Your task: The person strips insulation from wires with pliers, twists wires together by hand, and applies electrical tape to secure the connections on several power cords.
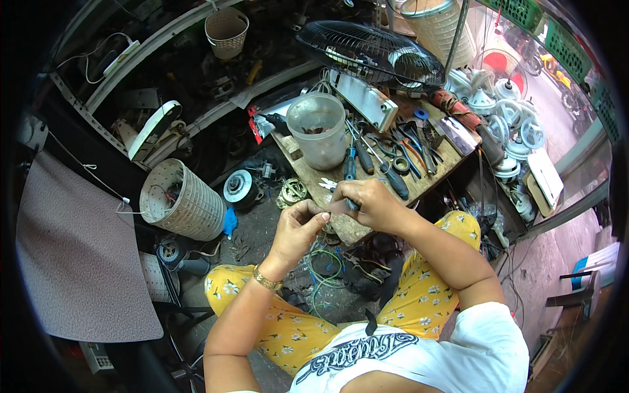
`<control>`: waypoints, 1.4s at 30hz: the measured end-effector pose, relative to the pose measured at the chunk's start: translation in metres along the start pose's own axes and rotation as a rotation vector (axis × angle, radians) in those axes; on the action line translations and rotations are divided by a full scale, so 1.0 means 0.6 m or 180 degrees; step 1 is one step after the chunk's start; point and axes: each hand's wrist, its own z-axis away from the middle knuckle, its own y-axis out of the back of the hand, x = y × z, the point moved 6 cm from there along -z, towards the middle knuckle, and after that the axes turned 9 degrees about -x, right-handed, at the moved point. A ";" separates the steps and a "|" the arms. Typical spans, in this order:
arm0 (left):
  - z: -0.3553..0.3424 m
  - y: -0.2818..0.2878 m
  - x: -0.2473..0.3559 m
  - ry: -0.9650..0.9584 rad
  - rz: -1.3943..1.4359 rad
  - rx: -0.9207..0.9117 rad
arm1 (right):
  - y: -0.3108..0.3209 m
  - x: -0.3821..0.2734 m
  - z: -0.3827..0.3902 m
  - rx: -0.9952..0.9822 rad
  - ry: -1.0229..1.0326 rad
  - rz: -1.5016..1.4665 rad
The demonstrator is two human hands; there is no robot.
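Note:
My left hand (298, 226), a gold-coloured watch or bracelet (267, 278) on its wrist, is closed in a pinch near the front edge of the wooden work table (357, 230). What sits between its thumb and finger is too small to make out. Close beside it, my right hand (372, 204) is curled with the fingertips meeting those of the left. A small dark bluish piece (352, 204) shows at its fingers, its kind unclear. Behind the hands lie a blue-handled screwdriver (350, 167) and a dark-handled screwdriver (395, 182).
A translucent plastic bucket (316, 157) stands on the table, with several pliers (419, 149) to its right. A black fan guard (370, 54) rests at the back. Left on the floor are a perforated basket (190, 203) and a motor part (240, 188). White plastic parts (508, 124) pile up at right.

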 end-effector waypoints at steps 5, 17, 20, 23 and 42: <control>0.007 -0.014 -0.025 0.0489 0.1448 -0.0390 | -0.008 -0.015 0.009 0.0438 0.0473 -0.0074; 0.008 0.004 -0.014 -0.0032 0.0648 0.0326 | -0.040 0.032 0.014 0.0336 -0.0969 -0.1968; 0.013 0.006 -0.008 -0.0021 0.0836 0.0399 | -0.035 -0.015 0.011 0.0047 -0.1081 -0.1227; 0.011 -0.002 0.002 -0.0206 0.0995 0.0387 | -0.036 -0.039 0.007 0.0036 -0.0942 -0.0789; 0.014 -0.003 0.015 -0.0915 0.0069 0.0894 | -0.053 -0.038 0.004 0.0110 -0.1061 -0.0605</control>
